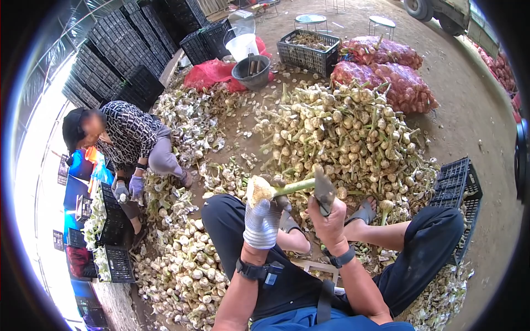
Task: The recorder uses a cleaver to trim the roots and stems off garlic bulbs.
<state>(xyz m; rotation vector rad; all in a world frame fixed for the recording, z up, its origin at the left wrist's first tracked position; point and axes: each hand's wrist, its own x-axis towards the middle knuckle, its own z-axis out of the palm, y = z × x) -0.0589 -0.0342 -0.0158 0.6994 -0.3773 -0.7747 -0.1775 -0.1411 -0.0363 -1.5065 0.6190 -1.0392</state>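
My left hand point(261, 226), in a striped work glove, holds a garlic bulb point(259, 191) above my lap. Its thick green stem point(295, 188) points right, towards a dark broad metal blade point(324, 191). That blade is gripped in my bare right hand point(330, 221), and the stem's end meets or lies just behind it; I cannot tell which. Beyond my hands rises a large heap of garlic with stems point(343, 124). Down to the left of my legs lies a pile of garlic bulbs with stems cut short point(188, 265).
At left a person point(132, 128) in gloves bends near crates of garlic point(116, 262). A black crate point(455, 186) stands by my right knee. Farther off are a grey bucket point(251, 73), a crate point(308, 51) and red mesh sacks point(385, 82). Peelings point(186, 124) litter the ground.
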